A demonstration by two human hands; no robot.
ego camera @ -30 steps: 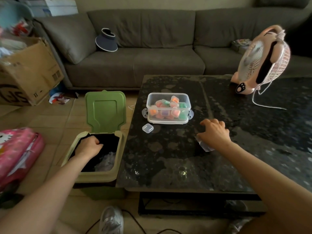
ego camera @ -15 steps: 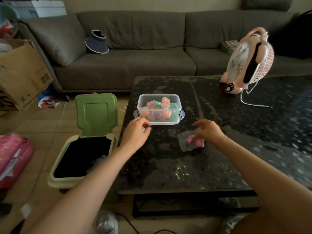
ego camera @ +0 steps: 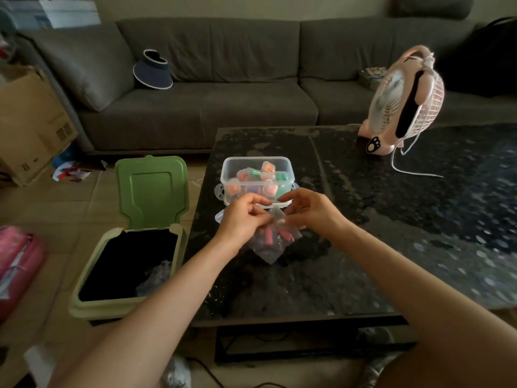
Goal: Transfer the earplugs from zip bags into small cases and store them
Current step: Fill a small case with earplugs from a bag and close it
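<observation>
Left hand (ego camera: 242,217): fingers curled, pinching the top edge of the zip bag (ego camera: 270,247) from the left.
Right hand (ego camera: 307,210): thumb and fingers pinching the same top edge from the right, just beside the left hand.
Zip bag: clear, held above the counter (ego camera: 363,247) near its left edge, lower corner hanging down. Too blurred at the top to tell whether sealed.
Earplugs (ego camera: 269,236): pink, bunched inside the bag just below the fingers.
Storage box (ego camera: 228,175): clear, open-topped, on the counter just behind both hands, filled with small cases (ego camera: 268,166) showing orange, green, pink and purple.
Pale clear piece (ego camera: 219,217): peeking out at the left hand's far side, too hidden to name.
Bin (ego camera: 92,302): pale green, on the floor just beside the counter's left edge, lid (ego camera: 151,191) standing open, black inside, crumpled clear plastic (ego camera: 156,278) at the bottom.
Fan (ego camera: 405,102): pink, on the counter's far right, well apart from the hands, white cord (ego camera: 414,171) trailing.
Sofa (ego camera: 223,107): grey, behind the counter, dark visor (ego camera: 153,72) on its seat.
Floor, left side: cardboard box (ego camera: 28,121) and pink bag (ego camera: 16,261).
</observation>
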